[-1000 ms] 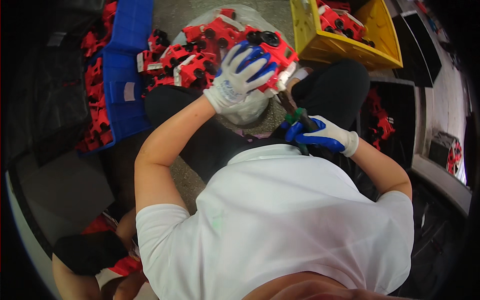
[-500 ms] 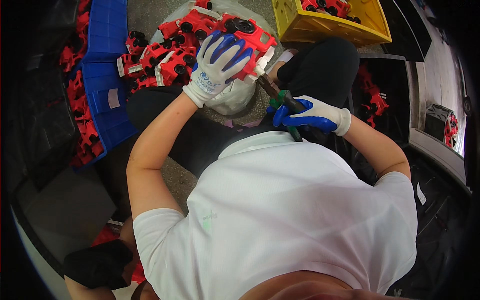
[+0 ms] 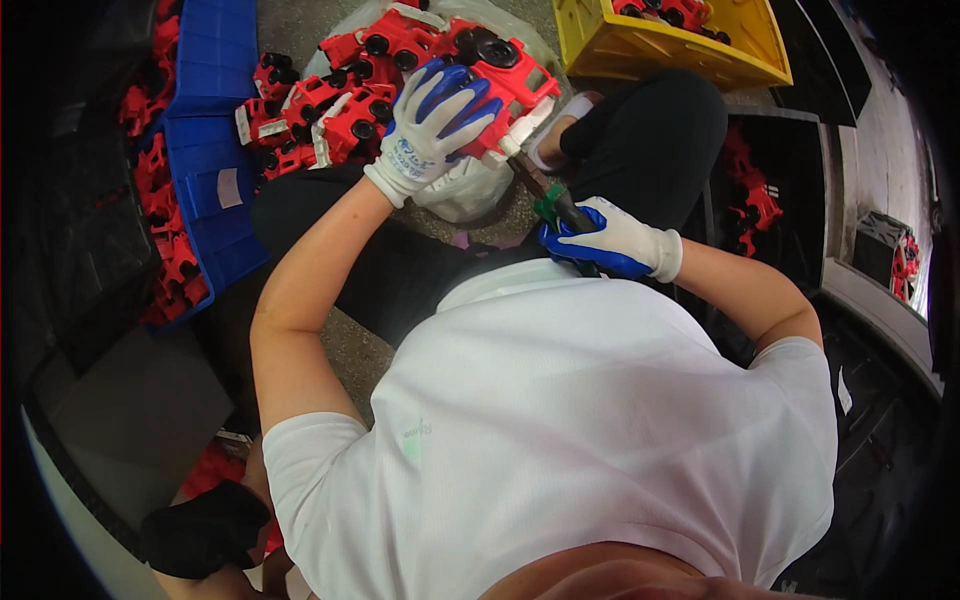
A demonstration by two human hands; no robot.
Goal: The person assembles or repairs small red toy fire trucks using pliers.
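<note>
The red plastic toy car body with black round fittings [image 3: 500, 62] sits above my lap, my white-and-blue gloved left hand [image 3: 432, 130] spread over it, fingers gripping. My gloved right hand [image 3: 608, 240] is clenched round a dark screwdriver with a green collar [image 3: 545, 195], tip touching the car. Behind: a clear bag of red parts [image 3: 340, 100], a blue crate [image 3: 215, 150], and a yellow crate [image 3: 650, 45].

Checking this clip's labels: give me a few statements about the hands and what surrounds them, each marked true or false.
1. The left hand rests on a red plastic part. True.
2. The right hand is bare. False: it wears a white glove with blue coating.
3. The right hand grips a tool with a green collar. True.
4. The yellow crate is empty. False: red parts lie in it.
5. A blue crate stands at the person's left. True.
</note>
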